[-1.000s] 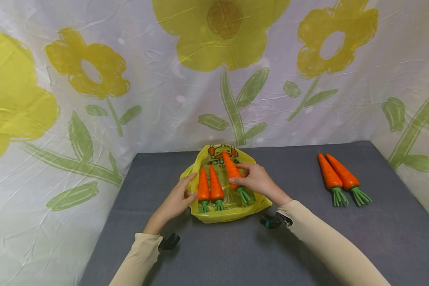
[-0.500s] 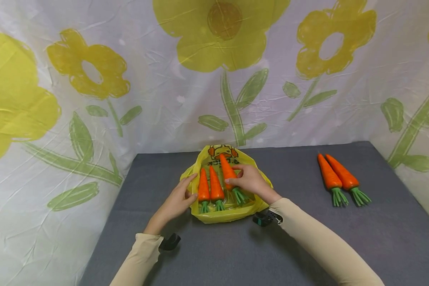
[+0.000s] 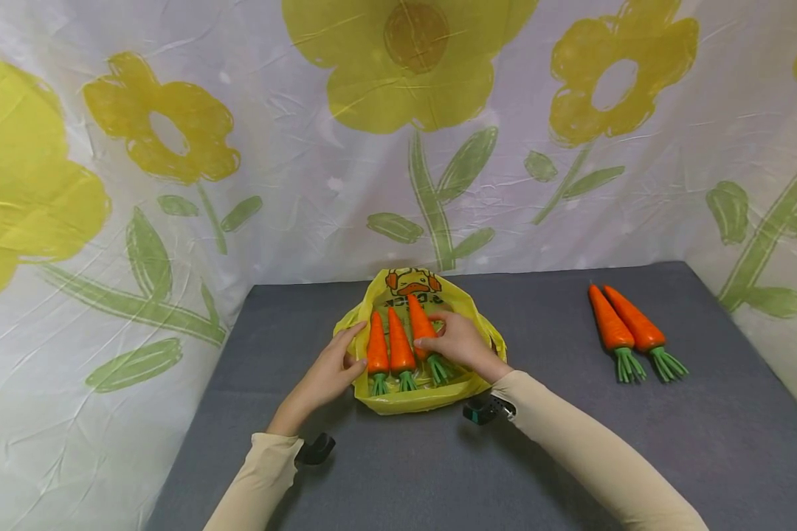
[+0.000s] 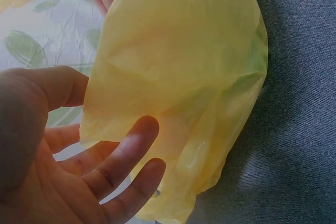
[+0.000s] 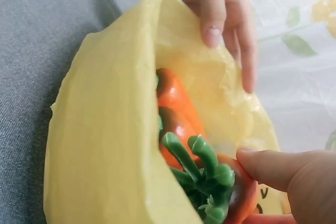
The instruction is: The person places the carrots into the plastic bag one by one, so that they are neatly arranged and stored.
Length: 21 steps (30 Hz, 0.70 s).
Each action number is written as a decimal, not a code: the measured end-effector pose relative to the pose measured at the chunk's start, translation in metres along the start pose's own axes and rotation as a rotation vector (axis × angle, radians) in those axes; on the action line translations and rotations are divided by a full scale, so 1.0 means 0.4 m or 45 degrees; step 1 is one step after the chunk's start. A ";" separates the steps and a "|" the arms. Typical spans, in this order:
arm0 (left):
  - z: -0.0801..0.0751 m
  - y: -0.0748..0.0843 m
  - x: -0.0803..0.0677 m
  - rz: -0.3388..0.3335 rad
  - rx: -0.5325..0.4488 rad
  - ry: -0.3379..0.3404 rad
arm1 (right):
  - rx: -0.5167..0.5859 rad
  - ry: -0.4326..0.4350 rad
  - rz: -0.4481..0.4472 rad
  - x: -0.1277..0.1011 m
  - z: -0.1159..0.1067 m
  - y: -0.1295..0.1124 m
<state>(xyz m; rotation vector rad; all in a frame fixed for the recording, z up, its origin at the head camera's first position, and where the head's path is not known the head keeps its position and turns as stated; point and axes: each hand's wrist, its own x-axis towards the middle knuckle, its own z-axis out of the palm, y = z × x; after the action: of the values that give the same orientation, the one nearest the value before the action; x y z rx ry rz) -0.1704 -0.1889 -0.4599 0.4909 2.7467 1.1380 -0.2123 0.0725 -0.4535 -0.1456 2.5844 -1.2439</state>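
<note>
A yellow plastic bag (image 3: pixel 420 399) lies on the grey table (image 3: pixel 558 442) with three orange toy carrots in it. The left carrot (image 3: pixel 376 345) and middle carrot (image 3: pixel 401 344) lie side by side. My right hand (image 3: pixel 433 333) pinches the third carrot (image 3: pixel 420 318) just right of them, thumb (image 5: pixel 273 167) on its top by the green stalks (image 5: pixel 202 174). My left hand (image 3: pixel 353 346) rests with relaxed fingers (image 4: pixel 123 156) against the bag's left edge (image 4: pixel 173 77), keeping it spread.
Two more carrots (image 3: pixel 609 324) (image 3: pixel 637 326) lie together on the table at the right. A flowered sheet (image 3: pixel 398 147) hangs behind and along both sides. Bare grey table stretches in front of the bag.
My right hand has brought the third carrot left and down into the bag, close beside the other two. My left hand has stayed at the bag's edge.
</note>
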 end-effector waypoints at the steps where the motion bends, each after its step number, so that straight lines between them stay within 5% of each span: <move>1: 0.000 0.000 0.000 -0.002 -0.001 0.000 | 0.001 0.001 -0.003 0.001 0.003 0.001; 21: 0.004 -0.005 -0.001 -0.021 -0.006 -0.001 | -0.092 0.021 -0.003 0.006 0.035 0.011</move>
<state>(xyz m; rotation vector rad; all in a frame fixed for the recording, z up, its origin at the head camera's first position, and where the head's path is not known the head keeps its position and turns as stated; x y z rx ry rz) -0.1703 -0.1892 -0.4625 0.4670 2.7413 1.1400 -0.2104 0.0642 -0.4655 -0.1533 2.6452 -1.1575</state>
